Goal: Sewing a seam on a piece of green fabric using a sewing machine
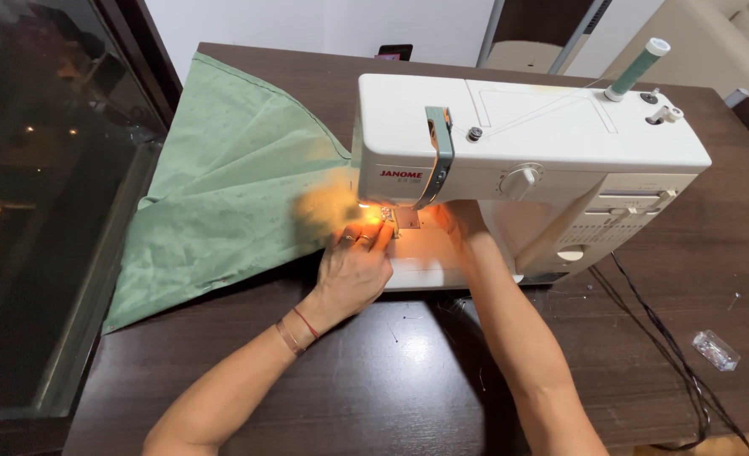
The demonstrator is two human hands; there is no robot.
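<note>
The dark wooden table (pixel 374 380) bears a white sewing machine (pixel 543 135), green cloth (pixel 231 186), and black cables (pixel 670 338).

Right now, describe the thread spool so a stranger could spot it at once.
Find the white sewing machine on the dark wooden table. At its top right corner stands the thread spool, tilted: a slim green cylinder with a white tip, the only green thing on the machine.

machine: sewing machine (pixel 552 143) on table (pixel 391 371), centre-right
cloth: fabric (pixel 231 186) on table, 9 o'clock of machine, runs under its needle end
spool: thread spool (pixel 636 69) on machine top, 2 o'clock corner
cables: cords (pixel 661 338) at 5 o'clock of machine
packet: small packet (pixel 716 350) just right of cords
window: window (pixel 36 211) at table's 9 o'clock edge
</note>
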